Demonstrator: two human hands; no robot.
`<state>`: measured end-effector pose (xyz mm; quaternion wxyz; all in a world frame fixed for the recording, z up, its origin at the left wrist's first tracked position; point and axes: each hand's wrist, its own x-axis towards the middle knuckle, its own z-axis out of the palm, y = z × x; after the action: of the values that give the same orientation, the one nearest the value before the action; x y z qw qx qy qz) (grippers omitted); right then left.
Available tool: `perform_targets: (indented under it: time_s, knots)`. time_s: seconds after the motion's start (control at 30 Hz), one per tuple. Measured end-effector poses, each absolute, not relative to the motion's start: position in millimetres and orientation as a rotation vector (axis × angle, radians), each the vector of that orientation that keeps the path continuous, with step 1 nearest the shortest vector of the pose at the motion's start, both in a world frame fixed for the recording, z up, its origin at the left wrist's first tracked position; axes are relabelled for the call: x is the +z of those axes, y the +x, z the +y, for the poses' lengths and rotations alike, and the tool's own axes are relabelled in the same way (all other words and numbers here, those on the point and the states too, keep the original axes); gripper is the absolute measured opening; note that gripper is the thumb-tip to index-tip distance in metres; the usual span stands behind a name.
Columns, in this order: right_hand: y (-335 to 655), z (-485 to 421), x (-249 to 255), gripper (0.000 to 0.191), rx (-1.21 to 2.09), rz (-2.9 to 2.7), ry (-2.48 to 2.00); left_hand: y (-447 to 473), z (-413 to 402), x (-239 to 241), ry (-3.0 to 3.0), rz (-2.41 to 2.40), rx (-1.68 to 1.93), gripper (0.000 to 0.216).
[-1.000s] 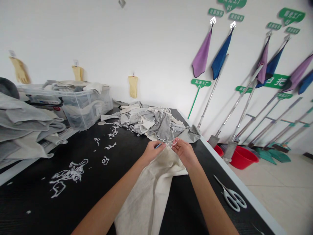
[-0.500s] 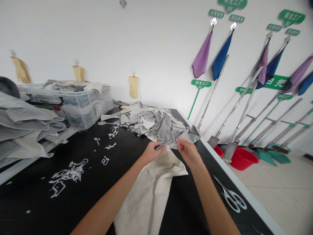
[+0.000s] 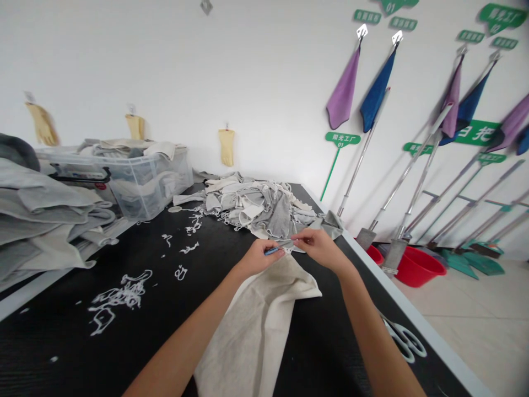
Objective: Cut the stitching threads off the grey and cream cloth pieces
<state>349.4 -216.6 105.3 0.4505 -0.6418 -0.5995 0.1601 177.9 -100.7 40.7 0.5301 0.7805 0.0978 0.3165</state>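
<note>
My left hand (image 3: 258, 260) pinches the top corner of a cream cloth (image 3: 256, 325), which hangs down toward me over the black table. A small blue stick-like object (image 3: 271, 251) pokes out between its thumb and fingers; its kind is not clear. Just to the right and slightly higher, my right hand (image 3: 318, 248) has thumb and forefinger pinched together on what looks like a thin white thread (image 3: 289, 249) at the cloth's corner. Beyond both hands lies a heap of grey and cream cloths (image 3: 256, 207) with frayed edges.
Scissors (image 3: 405, 339) lie near the table's right edge, partly behind my right forearm. Loose white threads (image 3: 119, 298) are scattered on the left. A clear plastic bin (image 3: 144, 187) and stacked cloths (image 3: 45, 220) stand farther left. Red basins (image 3: 417, 267) and mops are beyond the table.
My right hand has turned over, its back now upward, and moved slightly left toward the cloth's corner. My left hand keeps its hold. The view has shifted slightly.
</note>
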Motion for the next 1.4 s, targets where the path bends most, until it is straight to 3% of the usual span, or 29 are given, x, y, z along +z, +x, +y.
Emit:
perform_targets:
  time_s: [0.1, 0.3, 0.4, 0.83, 1.07, 1.4]
  knots:
    - [358, -220, 114, 0.019, 0.407, -1.677, -1.659, 178, -97, 38, 1.872, 0.252, 0.764, 0.03]
    - [361, -227, 125, 0.025, 0.758, -1.789, -1.7, 175, -94, 38, 1.895, 0.26, 0.752, 0.028]
    - [361, -227, 128, 0.021, 0.727, -1.791, -1.788, 174, -95, 39, 1.908, 0.265, 0.741, 0.027]
    - [350, -215, 129, 0.033, 0.858, -1.548, -1.416, 173, -100, 51, 1.867, 0.244, 0.729, 0.035]
    - [355, -217, 131, 0.033, 0.763, -1.555, -1.486, 155, -90, 66, 1.712, 0.198, 0.576, 0.057]
    - [351, -223, 144, 0.026, 0.45, -1.694, -1.603, 148, -94, 91, 2.178, 0.326, 0.888, 0.029]
